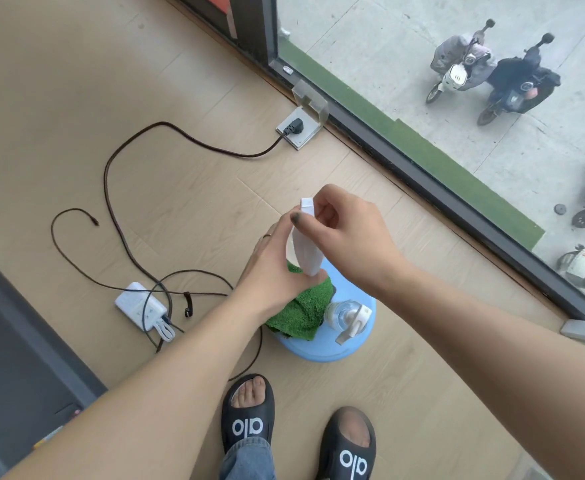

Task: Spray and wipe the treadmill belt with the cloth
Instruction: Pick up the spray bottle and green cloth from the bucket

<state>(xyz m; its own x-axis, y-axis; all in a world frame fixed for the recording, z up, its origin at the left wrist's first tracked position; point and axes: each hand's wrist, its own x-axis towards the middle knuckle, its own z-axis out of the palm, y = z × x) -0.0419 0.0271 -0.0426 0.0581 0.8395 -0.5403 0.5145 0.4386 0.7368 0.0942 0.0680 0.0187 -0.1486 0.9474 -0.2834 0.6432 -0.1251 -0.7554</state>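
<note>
Both hands hold a white spray bottle (303, 244) above a blue stool (353, 348). My left hand (277, 275) grips its lower part, and my right hand (346, 233) pinches its upper part near the square nozzle. A green cloth (301, 313) lies crumpled on the stool, partly hidden under my left hand. Next to the cloth lies a clear bottle with a white trigger head (348, 315). The dark grey treadmill (10, 341) fills the lower left corner; only its edge and part of the belt show.
A white power strip (142, 304) and dark cables (118, 216) lie on the wooden floor left of the stool. One cable runs to a floor socket (296, 129). A glass wall with a dark frame (457, 206) runs along the right. My feet in black slippers (249, 414) stand below.
</note>
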